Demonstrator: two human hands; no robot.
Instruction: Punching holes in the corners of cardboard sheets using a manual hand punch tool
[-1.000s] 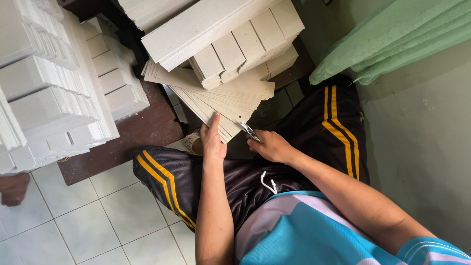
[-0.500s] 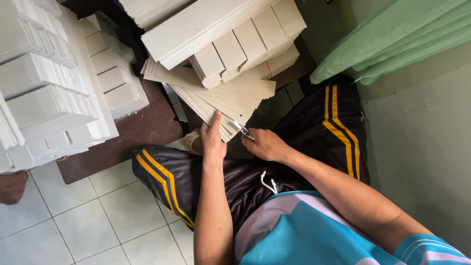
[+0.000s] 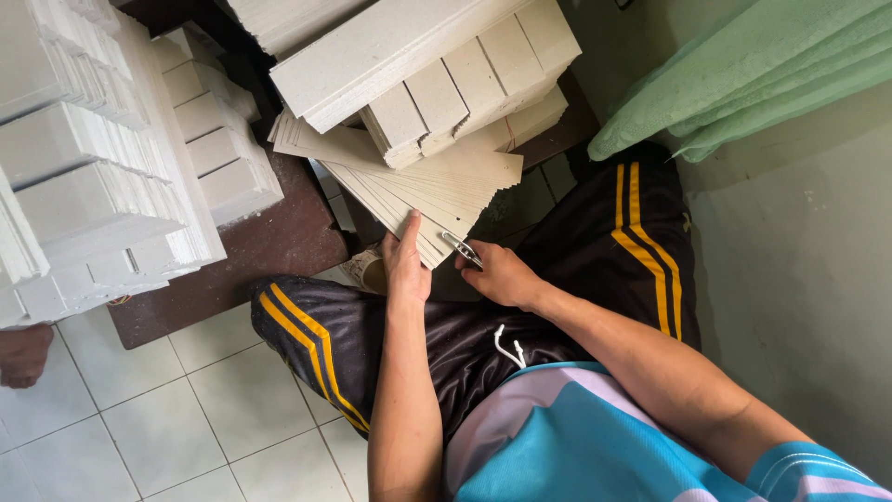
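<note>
A fanned pile of thin grey cardboard sheets (image 3: 437,181) lies in front of my crossed legs. My left hand (image 3: 406,265) rests flat on the near corner of the pile, thumb and fingers pressed against the sheet edges. My right hand (image 3: 497,274) is closed around a small metal tool (image 3: 462,249), whose shiny end touches the pile's near edge beside my left hand. Stacks of grey cardboard strips and blocks (image 3: 446,70) sit on top of the far part of the pile.
White folded boxes (image 3: 111,167) are stacked at the left on a dark brown board (image 3: 269,242). A green cloth (image 3: 753,65) hangs at the upper right against a grey wall (image 3: 799,279). White floor tiles (image 3: 186,418) lie at the lower left.
My right hand with the metal tool has shifted slightly left, toward the pile's edge. My left hand stays pressed on the sheets.
</note>
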